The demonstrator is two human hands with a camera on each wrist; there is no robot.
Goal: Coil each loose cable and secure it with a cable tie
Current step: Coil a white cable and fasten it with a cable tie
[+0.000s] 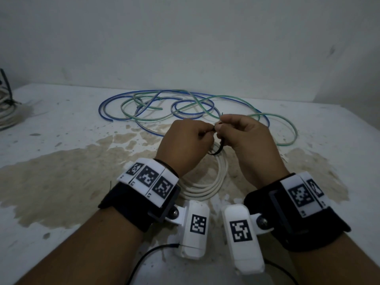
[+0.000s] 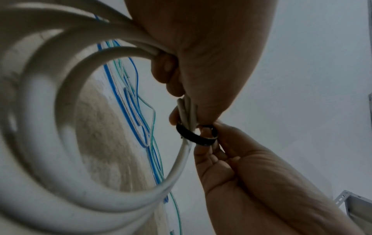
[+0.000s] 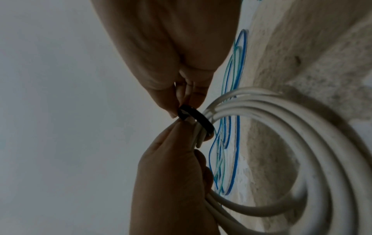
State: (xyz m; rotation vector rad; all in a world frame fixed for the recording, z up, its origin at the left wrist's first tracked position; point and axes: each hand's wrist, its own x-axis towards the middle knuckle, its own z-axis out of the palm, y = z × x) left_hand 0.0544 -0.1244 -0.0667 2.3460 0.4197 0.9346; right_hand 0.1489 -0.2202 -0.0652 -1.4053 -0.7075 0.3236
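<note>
A white cable coil (image 1: 207, 186) hangs down to the table (image 1: 61, 112) between my wrists. My left hand (image 1: 206, 133) grips the coil's gathered strands (image 2: 187, 114) at the top. A black cable tie (image 1: 218, 150) loops around those strands (image 3: 198, 136). My right hand (image 1: 223, 128) pinches the black cable tie (image 3: 193, 117) between thumb and fingertips, right against my left hand (image 3: 173, 174). In the left wrist view the black cable tie (image 2: 193, 135) forms a loose ring beside my right hand (image 2: 241, 167). Loose blue and green cables (image 1: 185, 105) sprawl on the table behind my hands.
A wall (image 1: 185, 38) stands right behind the table. Another white bundle (image 1: 6, 114) with a dark tie lies at the far left edge. A large tan stain (image 1: 72, 171) covers the near tabletop. A metal shelf corner (image 2: 354, 205) shows low on the right.
</note>
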